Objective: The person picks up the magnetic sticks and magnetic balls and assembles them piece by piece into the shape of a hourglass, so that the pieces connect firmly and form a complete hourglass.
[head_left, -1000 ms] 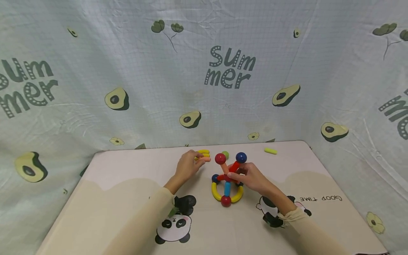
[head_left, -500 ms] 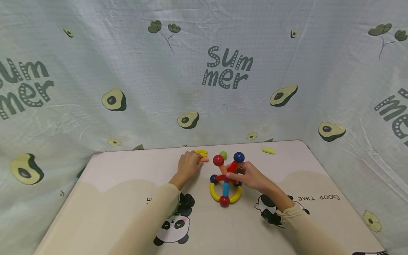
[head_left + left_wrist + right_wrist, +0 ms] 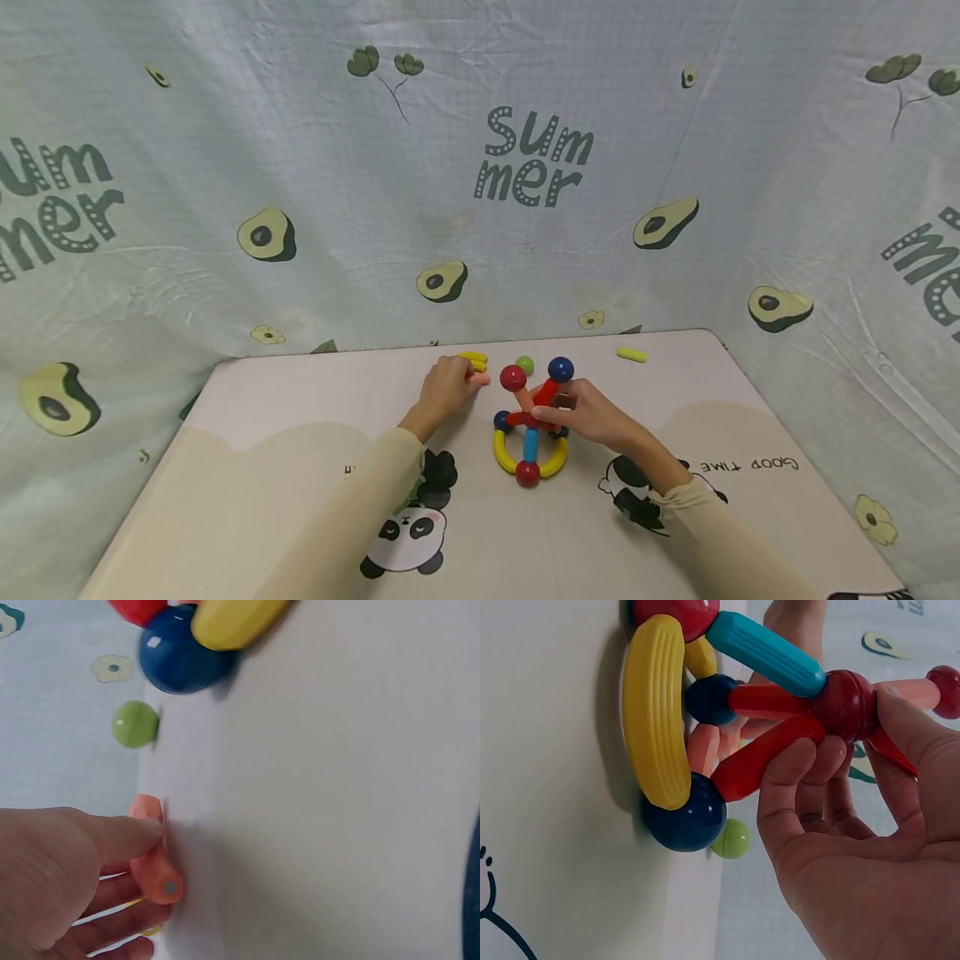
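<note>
My left hand pinches a coral curved magnetic rod between thumb and fingers, low over the far part of the table. To its right stands a magnetic ball-and-rod structure. A base of yellow curved rods joins a front red ball and dark blue balls. Red rods and a light blue rod rise to a central red ball. My right hand holds the structure around that central ball. Above, a coral rod and a red rod carry an upper red ball and blue ball.
Yellow curved rods lie just beyond my left hand. A green ball rests behind the structure. Farther right, near the back edge, is a lime rod. A printed curtain hangs behind the panda-patterned table.
The left hand's fingers have closed on the coral rod beside the yellow ones, and its end has shifted slightly. The right hand keeps its hold on the structure. The head view has shifted a little.
</note>
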### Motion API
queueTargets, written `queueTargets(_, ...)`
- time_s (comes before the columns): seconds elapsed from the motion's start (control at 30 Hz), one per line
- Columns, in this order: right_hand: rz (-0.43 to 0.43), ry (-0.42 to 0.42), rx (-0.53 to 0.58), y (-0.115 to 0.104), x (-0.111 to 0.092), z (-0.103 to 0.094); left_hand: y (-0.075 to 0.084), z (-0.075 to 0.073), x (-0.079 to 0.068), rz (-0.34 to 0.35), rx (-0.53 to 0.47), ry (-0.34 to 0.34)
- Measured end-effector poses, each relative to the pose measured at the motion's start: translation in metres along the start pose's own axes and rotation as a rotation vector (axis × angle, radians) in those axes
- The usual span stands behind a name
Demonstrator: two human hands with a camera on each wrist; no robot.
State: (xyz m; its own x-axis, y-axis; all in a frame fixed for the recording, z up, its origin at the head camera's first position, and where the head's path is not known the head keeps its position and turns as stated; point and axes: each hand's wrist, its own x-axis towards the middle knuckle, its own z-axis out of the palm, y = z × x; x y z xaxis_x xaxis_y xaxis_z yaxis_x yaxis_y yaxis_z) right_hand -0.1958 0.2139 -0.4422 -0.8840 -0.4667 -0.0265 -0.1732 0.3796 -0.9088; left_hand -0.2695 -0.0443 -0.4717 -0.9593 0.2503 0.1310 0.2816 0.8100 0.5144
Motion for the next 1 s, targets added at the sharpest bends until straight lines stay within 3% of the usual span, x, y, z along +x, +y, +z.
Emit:
queueTargets(0.3,0.022,-0.028,-0.008,0.000,0.003,-0.004,0.016,-0.028,-0.001,-0.048,-0.287,-0.051)
queueTargets(0.5,0.030,-0.035,-0.008,0.002,0.003,-0.005,0.036,-0.055,-0.003,-0.162,-0.521,-0.107)
queueTargets(0.73,0.013,-0.045,0.015,0.002,0.003,-0.005,0.057,-0.073,-0.003,-0.260,-0.813,-0.192)
queueTargets(1.0,0.012,-0.047,0.020,0.000,0.004,-0.005,0.075,-0.081,-0.005,-0.300,-0.871,-0.209)
